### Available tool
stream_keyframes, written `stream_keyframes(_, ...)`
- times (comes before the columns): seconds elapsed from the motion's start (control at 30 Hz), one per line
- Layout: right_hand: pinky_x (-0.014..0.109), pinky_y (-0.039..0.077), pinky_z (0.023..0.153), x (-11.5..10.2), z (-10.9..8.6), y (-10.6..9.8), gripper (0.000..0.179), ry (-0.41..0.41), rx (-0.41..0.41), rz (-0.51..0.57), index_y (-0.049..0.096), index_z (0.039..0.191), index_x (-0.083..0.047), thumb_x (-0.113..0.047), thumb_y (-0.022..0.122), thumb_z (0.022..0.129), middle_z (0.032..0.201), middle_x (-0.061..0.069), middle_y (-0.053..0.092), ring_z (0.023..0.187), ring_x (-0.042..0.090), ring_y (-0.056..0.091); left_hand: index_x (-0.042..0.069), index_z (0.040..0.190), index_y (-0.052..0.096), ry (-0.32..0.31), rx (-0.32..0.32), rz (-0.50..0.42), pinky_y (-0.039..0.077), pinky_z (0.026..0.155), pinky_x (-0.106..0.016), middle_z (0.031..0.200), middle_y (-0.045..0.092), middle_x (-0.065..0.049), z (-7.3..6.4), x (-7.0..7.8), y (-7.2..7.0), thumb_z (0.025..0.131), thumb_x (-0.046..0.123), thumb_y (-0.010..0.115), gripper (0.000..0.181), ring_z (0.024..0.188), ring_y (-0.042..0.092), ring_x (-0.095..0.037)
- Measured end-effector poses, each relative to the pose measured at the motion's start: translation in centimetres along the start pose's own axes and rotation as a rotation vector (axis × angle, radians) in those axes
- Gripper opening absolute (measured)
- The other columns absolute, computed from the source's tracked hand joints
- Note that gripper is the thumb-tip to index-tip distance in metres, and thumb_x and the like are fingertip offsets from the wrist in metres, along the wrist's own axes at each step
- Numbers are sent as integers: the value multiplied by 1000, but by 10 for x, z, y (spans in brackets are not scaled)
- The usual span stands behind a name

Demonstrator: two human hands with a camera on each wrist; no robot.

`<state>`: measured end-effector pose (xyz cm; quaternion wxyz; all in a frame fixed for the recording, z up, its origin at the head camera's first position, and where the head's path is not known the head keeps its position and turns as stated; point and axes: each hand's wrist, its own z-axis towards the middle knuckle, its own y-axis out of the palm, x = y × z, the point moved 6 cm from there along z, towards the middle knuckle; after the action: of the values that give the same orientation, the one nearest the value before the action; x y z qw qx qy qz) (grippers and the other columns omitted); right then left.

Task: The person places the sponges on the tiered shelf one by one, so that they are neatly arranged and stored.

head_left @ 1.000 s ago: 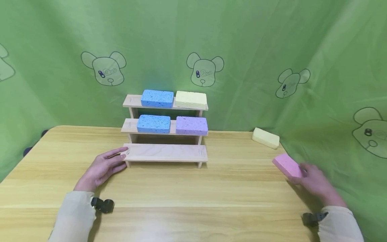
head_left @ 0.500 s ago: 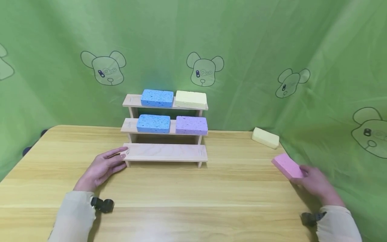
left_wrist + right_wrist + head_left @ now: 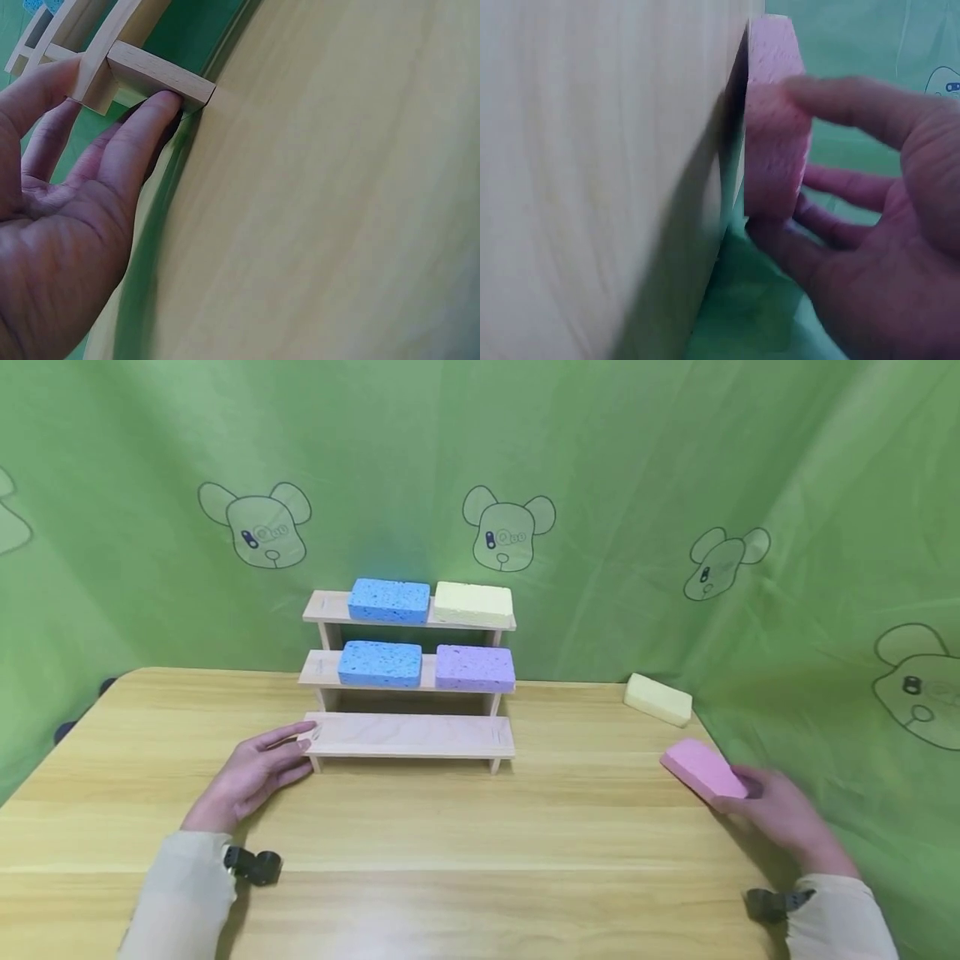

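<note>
At the left end of the lowest step of a three-tier wooden display stand (image 3: 408,735), my left hand (image 3: 255,772) holds the board's end, with fingertips on the board and against its leg (image 3: 157,71). On the far right my right hand (image 3: 780,814) pinches a pink sponge (image 3: 701,768) between thumb and fingers. That sponge (image 3: 772,120) appears slightly tilted above the table edge in the right wrist view. Blue sponges (image 3: 389,600) (image 3: 380,663) lie on the upper two tiers, beside a pale yellow sponge (image 3: 473,604) on top and a purple sponge (image 3: 475,668) in the middle.
Another pale yellow sponge (image 3: 657,699) lies by the table's far right corner, beyond the right hand. The wooden table (image 3: 525,852) meets a green curtain (image 3: 600,485) behind and on the right side.
The pink sponge has shifted a little to the left and turned slightly in the right hand. My left hand keeps its place at the stand.
</note>
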<state>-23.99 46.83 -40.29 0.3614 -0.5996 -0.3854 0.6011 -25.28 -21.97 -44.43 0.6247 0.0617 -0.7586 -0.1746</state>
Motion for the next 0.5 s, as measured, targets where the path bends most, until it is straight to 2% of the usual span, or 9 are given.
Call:
stream_keyframes(0.13,73,34,92,-10,0,2,84,-45,1,43,37,141,14,-39,74,88,135,44,36,117,60,38,-1,144,44,-1,-4,6,48,101,-38,125,57,-6,1,0,0,95,4,63,52,108,63,-21)
stream_keyframes(0.37,73,32,95,-31,2,2,81,-102,5,108,40,145,5,-36,76,87,141,35,35,122,57,37,2,142,47,-1,-1,2,49,101,-38,120,61,-3,0,0,-2,95,4,63,50,107,64,-21)
stream_keyframes(0.47,70,34,96,-37,3,1,78,-122,6,121,41,146,2,-35,76,87,142,31,36,124,55,37,3,142,49,1,-3,2,48,101,-38,120,61,-4,0,0,-2,95,4,63,49,107,64,-21)
stream_keyframes(0.5,63,37,100,-40,3,0,77,-128,4,134,41,146,1,-35,76,87,143,29,36,125,54,38,3,141,49,1,-3,2,48,101,-38,120,61,-4,0,0,-2,95,4,64,49,107,64,-21)
